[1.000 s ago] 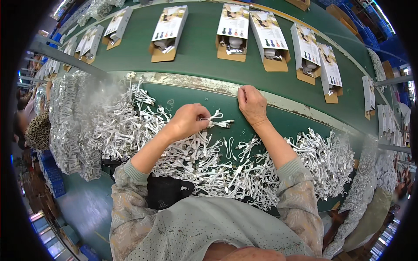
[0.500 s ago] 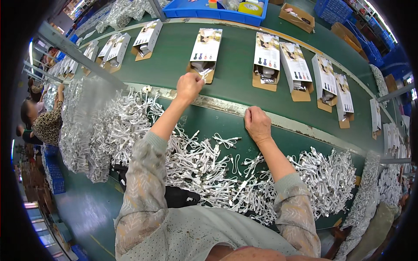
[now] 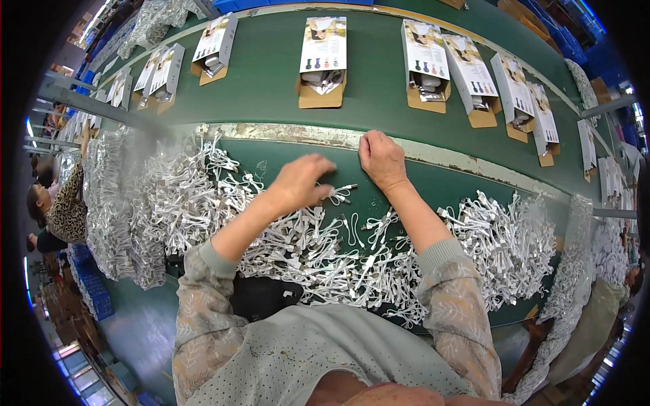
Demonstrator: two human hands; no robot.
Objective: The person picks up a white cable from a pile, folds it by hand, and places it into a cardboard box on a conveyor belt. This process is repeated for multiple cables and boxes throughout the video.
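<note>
My left hand is above the near table, slightly blurred. Its thumb and fingers are apart, beside a bundled white USB cable. My right hand is closed in a fist against the worn pale rail; whatever it may hold is hidden. Across the rail, an open-ended white box lies with its brown flap toward me. A white cable and silvery wrapping show in its mouth. A large heap of white cables spreads in front of me.
More open boxes lie along the green belt on both sides. Clear plastic bags of cables are stacked at the left. Slanting metal posts stand at the sides. A person in a patterned top is at far left.
My left hand has moved from the middle box's mouth back toward me, and its fingers have opened. The white cable it held now lies in the box. My right hand stays closed at the rail.
</note>
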